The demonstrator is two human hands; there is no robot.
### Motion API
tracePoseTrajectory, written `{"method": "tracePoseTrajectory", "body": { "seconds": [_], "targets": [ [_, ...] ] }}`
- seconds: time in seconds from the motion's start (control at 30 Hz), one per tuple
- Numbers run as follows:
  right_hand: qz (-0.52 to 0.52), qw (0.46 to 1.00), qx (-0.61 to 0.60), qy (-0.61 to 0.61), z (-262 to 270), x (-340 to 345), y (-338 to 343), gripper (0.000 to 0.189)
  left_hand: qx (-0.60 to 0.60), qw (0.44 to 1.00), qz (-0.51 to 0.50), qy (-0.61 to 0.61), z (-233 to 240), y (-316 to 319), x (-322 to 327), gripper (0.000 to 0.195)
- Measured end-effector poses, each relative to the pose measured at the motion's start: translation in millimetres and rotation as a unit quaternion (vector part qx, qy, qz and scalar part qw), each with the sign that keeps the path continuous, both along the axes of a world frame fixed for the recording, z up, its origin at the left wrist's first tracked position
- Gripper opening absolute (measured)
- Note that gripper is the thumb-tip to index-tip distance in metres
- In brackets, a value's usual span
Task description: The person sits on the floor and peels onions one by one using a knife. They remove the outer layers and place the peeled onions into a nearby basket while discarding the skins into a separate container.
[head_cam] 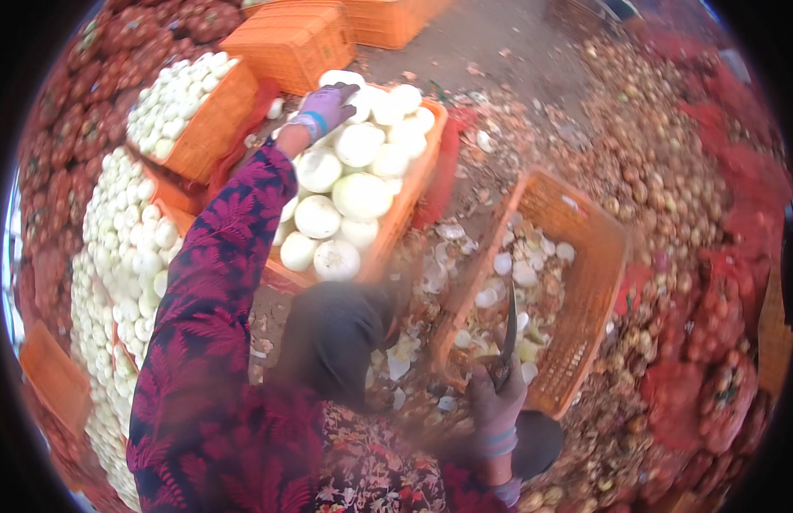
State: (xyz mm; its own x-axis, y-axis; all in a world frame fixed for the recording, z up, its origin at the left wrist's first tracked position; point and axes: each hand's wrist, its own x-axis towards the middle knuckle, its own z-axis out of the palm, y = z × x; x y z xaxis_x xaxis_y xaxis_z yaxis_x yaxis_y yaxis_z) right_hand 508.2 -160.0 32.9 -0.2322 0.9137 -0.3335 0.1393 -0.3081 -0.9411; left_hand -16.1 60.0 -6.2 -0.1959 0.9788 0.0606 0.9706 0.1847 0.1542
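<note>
My left hand point(329, 110), in a purple glove with dark fingertips, reaches over the far left end of an orange plastic crate point(406, 211) heaped with peeled white onions point(362, 195). Its fingers lie against the onions there; whether they grip one is hidden. My right hand point(497, 394), gloved too, is shut on the handle of a knife point(510, 320). The blade points away from me, above a second orange crate point(582, 250) that is tilted and holds onion skins and trimmings point(528, 269).
At left are more peeled onions point(130, 256) in a large heap and another crate point(210, 122). Orange crates point(294, 45) stand beyond. Unpeeled onions point(653, 173) and red mesh sacks point(723, 391) lie at right. Skins litter the ground point(447, 256). My dark-clothed knee point(332, 340) is close by.
</note>
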Motion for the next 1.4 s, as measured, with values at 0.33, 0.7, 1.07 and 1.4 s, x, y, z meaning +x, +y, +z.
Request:
{"method": "tracePoseTrajectory", "body": {
  "seconds": [0.33, 0.7, 1.07, 1.4],
  "targets": [
    [-0.052, 0.984, 0.169, 0.017, 19.4, 56.0, 12.5, 0.068, -0.087, 0.966, 0.044, -0.241, -66.7, 68.3, -236.0, 0.053],
    [-0.341, 0.938, 0.043, 0.030, 18.3, 192.2, 23.1, 0.057, -0.124, 0.952, 0.209, -0.187, -65.8, 68.1, -164.4, 0.032],
    [-0.378, 0.900, -0.165, -0.142, -237.7, 354.7, 61.3, 0.047, -0.003, 0.934, -0.051, -0.354, 41.5, -110.3, 202.2, 0.054],
    [-0.255, 0.837, -0.087, -0.477, -292.5, 449.6, 179.4, 0.041, -0.320, 0.869, -0.271, -0.261, -8.0, -223.8, 399.0, 0.057]
  ]
}}
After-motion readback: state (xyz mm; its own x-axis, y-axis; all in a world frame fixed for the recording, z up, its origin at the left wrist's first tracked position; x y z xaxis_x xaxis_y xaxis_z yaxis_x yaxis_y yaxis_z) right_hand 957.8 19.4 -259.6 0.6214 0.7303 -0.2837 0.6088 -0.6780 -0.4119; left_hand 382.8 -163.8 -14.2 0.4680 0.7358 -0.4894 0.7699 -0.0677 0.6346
